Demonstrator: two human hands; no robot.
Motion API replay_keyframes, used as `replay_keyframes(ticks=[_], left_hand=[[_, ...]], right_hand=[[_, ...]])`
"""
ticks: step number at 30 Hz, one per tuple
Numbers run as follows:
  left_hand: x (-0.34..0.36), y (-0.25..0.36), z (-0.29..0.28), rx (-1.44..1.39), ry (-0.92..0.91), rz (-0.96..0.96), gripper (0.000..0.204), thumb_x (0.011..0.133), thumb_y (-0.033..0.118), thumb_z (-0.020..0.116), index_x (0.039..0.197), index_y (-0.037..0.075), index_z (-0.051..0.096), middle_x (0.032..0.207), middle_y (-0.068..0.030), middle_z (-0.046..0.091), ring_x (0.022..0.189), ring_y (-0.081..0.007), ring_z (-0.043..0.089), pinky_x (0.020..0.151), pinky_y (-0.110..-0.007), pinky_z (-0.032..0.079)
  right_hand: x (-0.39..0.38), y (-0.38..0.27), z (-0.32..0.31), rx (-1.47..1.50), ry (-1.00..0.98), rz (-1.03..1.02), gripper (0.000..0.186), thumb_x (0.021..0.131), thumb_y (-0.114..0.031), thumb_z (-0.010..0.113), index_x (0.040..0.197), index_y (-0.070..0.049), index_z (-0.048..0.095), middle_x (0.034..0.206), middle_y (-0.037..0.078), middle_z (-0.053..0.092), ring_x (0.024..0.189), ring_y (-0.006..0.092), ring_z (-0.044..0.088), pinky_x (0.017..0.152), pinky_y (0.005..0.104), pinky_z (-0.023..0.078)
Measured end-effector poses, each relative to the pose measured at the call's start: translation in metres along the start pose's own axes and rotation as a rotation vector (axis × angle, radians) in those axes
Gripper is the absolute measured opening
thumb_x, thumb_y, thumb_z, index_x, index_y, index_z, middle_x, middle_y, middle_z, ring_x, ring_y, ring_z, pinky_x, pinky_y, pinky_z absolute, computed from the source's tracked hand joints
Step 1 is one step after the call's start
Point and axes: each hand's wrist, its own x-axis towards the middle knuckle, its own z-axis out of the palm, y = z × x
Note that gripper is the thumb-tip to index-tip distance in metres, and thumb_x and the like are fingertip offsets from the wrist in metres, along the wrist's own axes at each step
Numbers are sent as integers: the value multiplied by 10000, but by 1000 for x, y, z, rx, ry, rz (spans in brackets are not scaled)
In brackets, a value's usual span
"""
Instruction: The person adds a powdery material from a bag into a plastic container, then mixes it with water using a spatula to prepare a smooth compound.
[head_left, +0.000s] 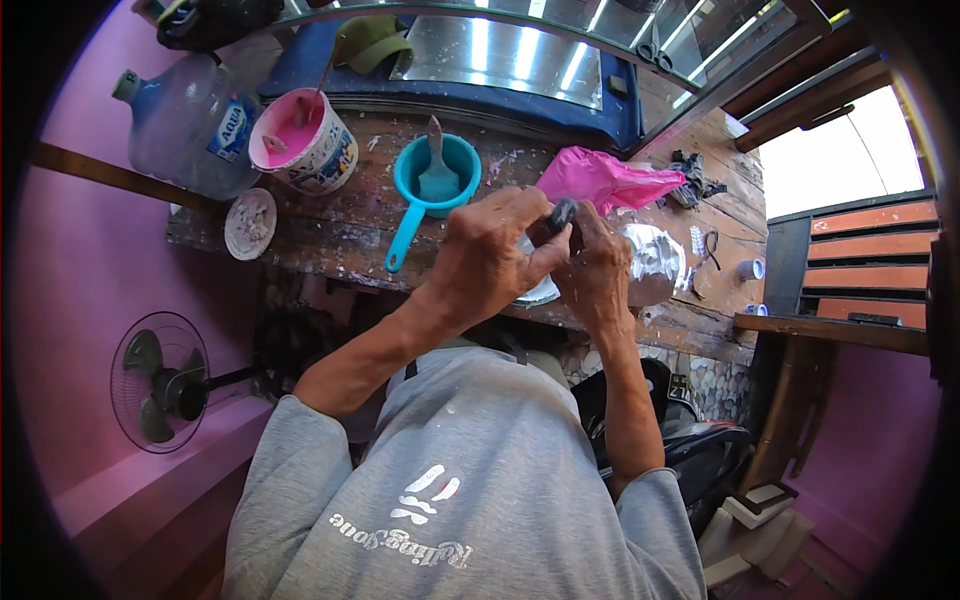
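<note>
Messy table (335, 262) sat below the fingers (552, 254): left hand (490, 245) pinched a dark lump (562, 214), right hand (600, 270), couldn't tell. Seemed mid-fiddle; next move probably called for steadying it.

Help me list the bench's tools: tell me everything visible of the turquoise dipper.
The dipper is a round, turquoise, plastic-looking bowl with one long handle pointing left and toward the person. It sits upright on the paint-flecked wooden table, with a brush inside, bristles down. The left hand appears close to its near right side; contact cannot be told.
</note>
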Motion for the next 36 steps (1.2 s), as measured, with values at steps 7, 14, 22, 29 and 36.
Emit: replay_keyframes(ticks=[7,14,22,29,36], left_hand=[[-26,-43,27,-47,-57,-312,414,863,393,644,882,-19,604,832,-167,665,806,-292,670,718,-377,513],[-97,-186,79,-81,-434,-857,600,938,482,462,1224,-43,519,1026,-201,631,980,-288,632,798,-410,530],[-123,-123,82,-865,-213,-1357,473,944,278,471,1322,9,382,1230,-158,525,1065,-280,588,776,-535,560],[-129,-131,69,-907,-298,-1428,576,930,418,511,1372,91,343,1346,-142,429,1135,-280,559,775,-509,565],[-137,-137,72,-955,-381,-1247,886,833,706,484,1485,175,203,1388,-136,413,1163,-312,523,787,-504,561]], right_hand=[[-15,36,9,52,-71,109,254,766,-205,693,887,-6,589,758,203,635,714,397,629,639,451,480],[-26,75,23,135,-180,155,248,744,-201,695,809,27,624,674,234,600,669,416,606,649,468,474],[-23,87,36,78,-275,214,247,723,-198,697,740,38,627,649,247,587,679,426,605,656,472,480],[-38,88,65,-180,-245,70,248,713,-216,710,771,16,641,672,241,607,711,423,618,695,462,498],[-40,88,80,-94,-363,50,211,710,-173,682,715,24,606,669,243,598,682,418,612,635,468,479]])
